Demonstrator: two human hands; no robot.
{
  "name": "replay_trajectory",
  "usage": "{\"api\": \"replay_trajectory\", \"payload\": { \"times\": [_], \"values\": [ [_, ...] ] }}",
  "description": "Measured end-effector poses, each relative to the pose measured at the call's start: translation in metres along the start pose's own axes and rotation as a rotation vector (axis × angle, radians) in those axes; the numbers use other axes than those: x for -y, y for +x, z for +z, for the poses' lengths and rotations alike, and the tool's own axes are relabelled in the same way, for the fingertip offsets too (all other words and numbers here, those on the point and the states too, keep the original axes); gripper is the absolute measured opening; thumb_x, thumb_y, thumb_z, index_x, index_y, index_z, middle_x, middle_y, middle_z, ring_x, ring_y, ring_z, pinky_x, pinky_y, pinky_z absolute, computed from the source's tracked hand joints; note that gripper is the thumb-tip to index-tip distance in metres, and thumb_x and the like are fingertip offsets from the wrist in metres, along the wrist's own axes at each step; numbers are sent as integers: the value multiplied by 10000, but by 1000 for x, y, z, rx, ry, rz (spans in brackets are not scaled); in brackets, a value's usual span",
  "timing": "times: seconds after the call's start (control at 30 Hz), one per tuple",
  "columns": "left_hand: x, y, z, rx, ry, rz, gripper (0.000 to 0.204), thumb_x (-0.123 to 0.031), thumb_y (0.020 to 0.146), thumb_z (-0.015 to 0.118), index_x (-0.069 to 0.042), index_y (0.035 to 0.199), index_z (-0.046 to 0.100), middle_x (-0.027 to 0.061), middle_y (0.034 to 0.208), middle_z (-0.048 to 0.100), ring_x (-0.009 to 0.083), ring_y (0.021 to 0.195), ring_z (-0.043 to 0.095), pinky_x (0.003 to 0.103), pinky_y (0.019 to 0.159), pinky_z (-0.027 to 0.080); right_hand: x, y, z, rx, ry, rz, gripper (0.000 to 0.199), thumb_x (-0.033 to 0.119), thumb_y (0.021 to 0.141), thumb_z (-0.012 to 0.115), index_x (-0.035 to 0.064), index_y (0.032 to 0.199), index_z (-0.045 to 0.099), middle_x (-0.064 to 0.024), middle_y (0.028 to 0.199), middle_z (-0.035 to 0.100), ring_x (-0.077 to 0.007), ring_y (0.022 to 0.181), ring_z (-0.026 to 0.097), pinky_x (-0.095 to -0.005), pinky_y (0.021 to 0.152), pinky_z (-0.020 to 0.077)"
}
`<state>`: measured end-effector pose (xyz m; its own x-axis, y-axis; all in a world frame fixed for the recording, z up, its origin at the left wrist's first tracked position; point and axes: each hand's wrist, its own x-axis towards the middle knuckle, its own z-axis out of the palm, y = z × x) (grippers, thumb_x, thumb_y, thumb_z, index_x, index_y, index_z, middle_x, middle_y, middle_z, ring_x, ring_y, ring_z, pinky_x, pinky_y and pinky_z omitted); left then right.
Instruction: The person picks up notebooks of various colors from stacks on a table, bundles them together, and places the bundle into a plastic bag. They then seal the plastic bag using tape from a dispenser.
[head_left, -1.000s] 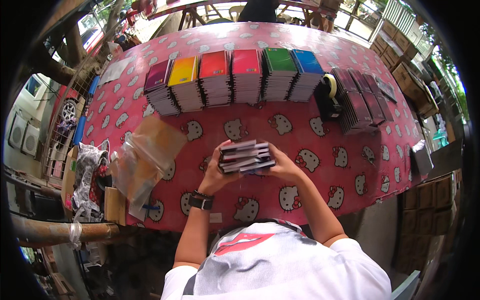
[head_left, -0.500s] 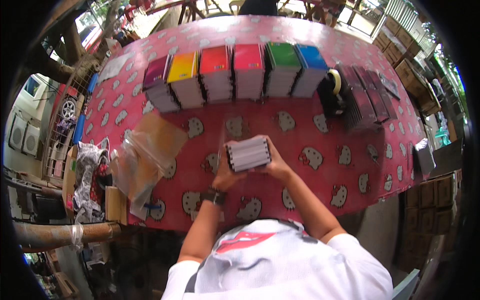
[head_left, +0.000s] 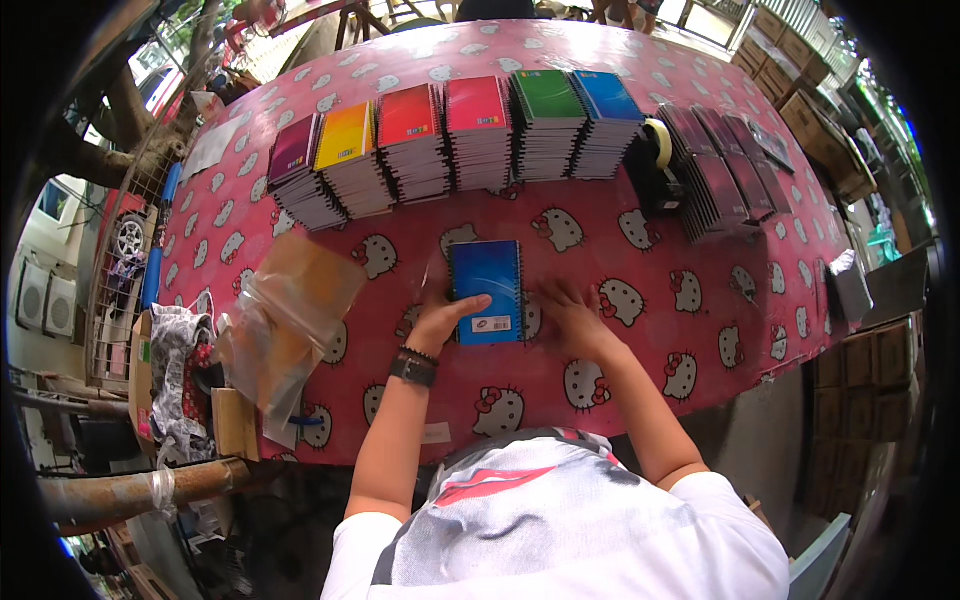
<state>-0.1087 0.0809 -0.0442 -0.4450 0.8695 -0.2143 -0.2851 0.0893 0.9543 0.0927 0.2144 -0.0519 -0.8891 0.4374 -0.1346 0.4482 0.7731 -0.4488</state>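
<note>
Centrally, head view: one blue notebook (head_left: pixel 487 275), spiral edge right, over the pink patterned counter (head_left: pixel 720 280). Left hand (head_left: pixel 438 322): closed about the notebook's left edge, thumb across its cover, other fingers largely hidden. Right hand (head_left: pixel 577 322): empty, fingers spread, just beside the spiral. Beyond: six notebook stacks (head_left: pixel 478 105) in a row; tape dispenser (head_left: pixel 655 190), black, at their right.
</note>
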Motion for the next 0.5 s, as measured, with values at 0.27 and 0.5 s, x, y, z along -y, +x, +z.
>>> {"api": "replay_trajectory", "payload": {
  "times": [0.27,0.5],
  "values": [
    [-7,9,3,-103,-13,-375,481,-235,730,744,50,1067,554,136,963,634,220,824,638,289,739,503,-16,-3,-22,88,26,-69,878,211,543,803,221,1331,414,-21,1459,278,-277,1384,122,-662,1032,76],
    [-10,10,-24,-144,468,-167,618,-433,720,719,78,1033,567,166,1009,630,253,913,622,319,778,480,-13,1,-26,123,-13,-86,850,194,570,780,202,1333,405,-38,1445,300,-289,1386,104,-601,1064,58]
  ]
}}
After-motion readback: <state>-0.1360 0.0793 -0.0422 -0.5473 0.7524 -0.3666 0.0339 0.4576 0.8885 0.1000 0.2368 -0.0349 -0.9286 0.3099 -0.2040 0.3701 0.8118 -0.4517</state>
